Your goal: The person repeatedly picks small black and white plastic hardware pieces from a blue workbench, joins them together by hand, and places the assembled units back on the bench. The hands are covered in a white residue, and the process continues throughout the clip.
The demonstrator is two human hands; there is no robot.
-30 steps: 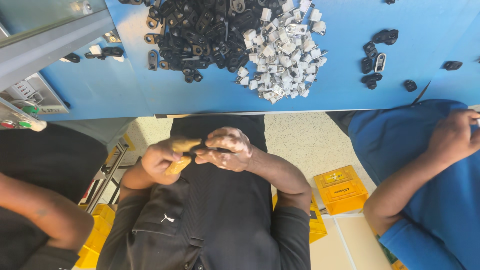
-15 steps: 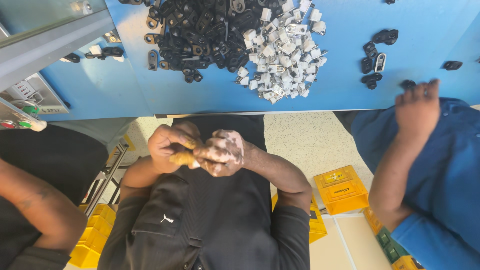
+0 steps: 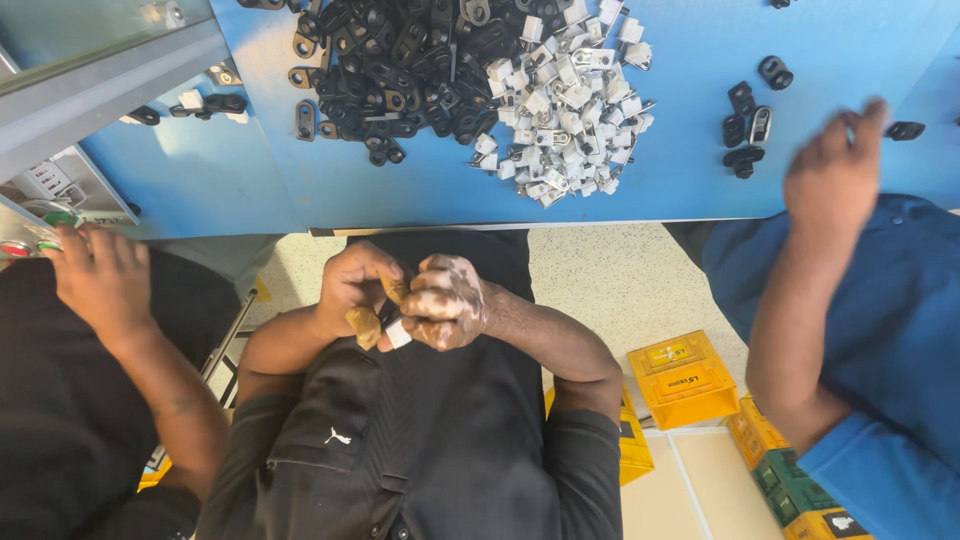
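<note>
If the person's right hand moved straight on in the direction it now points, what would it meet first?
The right hand points toward the left hand. It would most likely press at once into the small white piece held between both hands, then into the left hand itself. They already seem to touch.

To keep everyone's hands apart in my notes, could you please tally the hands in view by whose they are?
The person's own hands: 2 (left hand, right hand, pressed together over the lap)
Hand of the co-worker in black: 1
Hand of the co-worker in blue: 1
Total: 4
</note>
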